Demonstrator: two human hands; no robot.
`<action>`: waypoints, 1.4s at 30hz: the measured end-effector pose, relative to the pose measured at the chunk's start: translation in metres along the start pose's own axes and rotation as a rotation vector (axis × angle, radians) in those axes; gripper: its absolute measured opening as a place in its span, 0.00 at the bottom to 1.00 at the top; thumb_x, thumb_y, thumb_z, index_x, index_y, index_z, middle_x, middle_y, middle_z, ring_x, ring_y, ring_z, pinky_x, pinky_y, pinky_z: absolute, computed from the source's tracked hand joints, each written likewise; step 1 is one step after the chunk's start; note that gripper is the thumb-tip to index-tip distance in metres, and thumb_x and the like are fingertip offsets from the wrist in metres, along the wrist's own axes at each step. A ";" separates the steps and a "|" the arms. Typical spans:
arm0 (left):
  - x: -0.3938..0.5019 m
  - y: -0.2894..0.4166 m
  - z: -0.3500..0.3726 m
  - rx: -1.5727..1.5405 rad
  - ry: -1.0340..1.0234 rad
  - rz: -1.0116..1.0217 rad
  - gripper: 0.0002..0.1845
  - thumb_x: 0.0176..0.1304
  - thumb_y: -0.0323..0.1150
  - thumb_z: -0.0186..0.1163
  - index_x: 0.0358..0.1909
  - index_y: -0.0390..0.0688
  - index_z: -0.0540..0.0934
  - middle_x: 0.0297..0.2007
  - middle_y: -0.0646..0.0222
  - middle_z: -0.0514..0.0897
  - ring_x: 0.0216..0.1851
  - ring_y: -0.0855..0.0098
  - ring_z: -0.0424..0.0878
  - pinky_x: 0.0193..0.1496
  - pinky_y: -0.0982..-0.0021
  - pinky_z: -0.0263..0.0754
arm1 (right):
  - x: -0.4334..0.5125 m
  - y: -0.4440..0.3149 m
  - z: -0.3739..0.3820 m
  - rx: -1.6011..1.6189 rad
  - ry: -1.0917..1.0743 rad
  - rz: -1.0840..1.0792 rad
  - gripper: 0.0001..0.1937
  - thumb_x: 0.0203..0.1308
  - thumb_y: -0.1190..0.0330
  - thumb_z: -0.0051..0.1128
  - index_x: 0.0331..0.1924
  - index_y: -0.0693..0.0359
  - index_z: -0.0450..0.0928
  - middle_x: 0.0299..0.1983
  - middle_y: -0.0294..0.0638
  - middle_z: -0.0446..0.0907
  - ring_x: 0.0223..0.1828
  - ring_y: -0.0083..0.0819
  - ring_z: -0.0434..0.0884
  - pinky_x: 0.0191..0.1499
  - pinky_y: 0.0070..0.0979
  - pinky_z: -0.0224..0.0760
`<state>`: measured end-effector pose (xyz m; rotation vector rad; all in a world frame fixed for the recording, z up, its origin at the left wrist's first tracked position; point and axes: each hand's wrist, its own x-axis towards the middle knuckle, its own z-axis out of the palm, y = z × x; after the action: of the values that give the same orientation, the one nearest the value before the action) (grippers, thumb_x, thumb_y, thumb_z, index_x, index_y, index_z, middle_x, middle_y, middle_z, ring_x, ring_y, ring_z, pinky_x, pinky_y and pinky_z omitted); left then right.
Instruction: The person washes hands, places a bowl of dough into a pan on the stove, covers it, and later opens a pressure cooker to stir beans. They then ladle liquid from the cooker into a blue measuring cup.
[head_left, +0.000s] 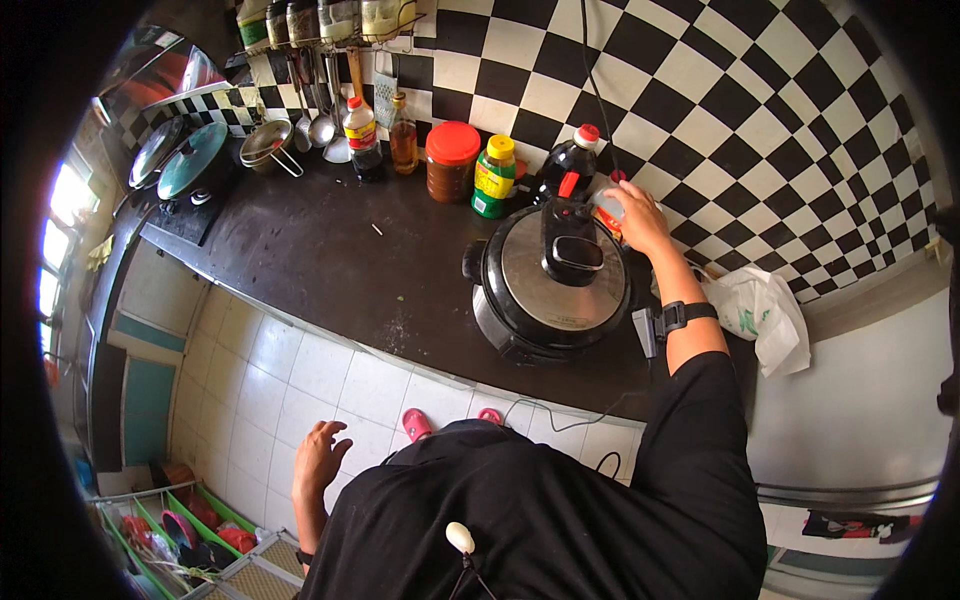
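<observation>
My right hand (637, 214) reaches past the pressure cooker to the back of the dark counter, at a clear plastic container with a red cap (606, 196). Whether the fingers grip it cannot be told. The electric pressure cooker (566, 289), its steel lid on, stands left of my right forearm. Behind it is a large bottle of dark liquid with a red cap (568, 169). My left hand (321, 456) hangs over the tiled floor with fingers curled apart and nothing in it. A yellow-capped green bottle (493, 178) and a red-lidded jar (451, 169) stand left of the cooker.
A soy-coloured bottle (363, 142) and an amber bottle (403, 142) stand along the wall. Beyond are a strainer (266, 146) and a lidded pan (193, 161). A white plastic bag (765, 319) lies right of my forearm. Cables hang by the counter edge; a wire rack with green baskets (180, 525) stands lower left.
</observation>
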<state>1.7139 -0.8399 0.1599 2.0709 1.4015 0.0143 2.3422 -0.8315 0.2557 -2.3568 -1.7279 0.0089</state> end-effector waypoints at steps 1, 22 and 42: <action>0.002 0.001 -0.001 0.006 0.009 0.017 0.15 0.56 0.35 0.66 0.45 0.43 0.81 0.42 0.61 0.82 0.40 0.60 0.83 0.44 0.61 0.76 | -0.002 0.000 0.001 0.047 0.076 0.041 0.21 0.56 0.81 0.48 0.51 0.48 0.78 0.66 0.44 0.67 0.68 0.48 0.63 0.69 0.36 0.58; 0.010 0.001 -0.006 0.010 -0.009 0.066 0.14 0.56 0.34 0.66 0.44 0.44 0.81 0.40 0.61 0.82 0.39 0.61 0.82 0.43 0.62 0.75 | -0.033 -0.003 -0.006 0.114 0.069 0.098 0.11 0.59 0.72 0.55 0.46 0.53 0.78 0.50 0.41 0.78 0.51 0.42 0.78 0.51 0.37 0.72; 0.027 0.010 0.001 -0.103 -0.077 0.113 0.14 0.59 0.36 0.63 0.46 0.42 0.81 0.39 0.61 0.83 0.37 0.63 0.84 0.42 0.64 0.76 | -0.046 -0.088 0.032 -0.033 0.176 -0.326 0.16 0.58 0.55 0.61 0.41 0.55 0.69 0.34 0.44 0.73 0.34 0.50 0.78 0.33 0.43 0.73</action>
<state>1.7345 -0.8199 0.1559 2.0411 1.2115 0.0526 2.2410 -0.8448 0.2347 -1.9999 -2.0095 -0.2724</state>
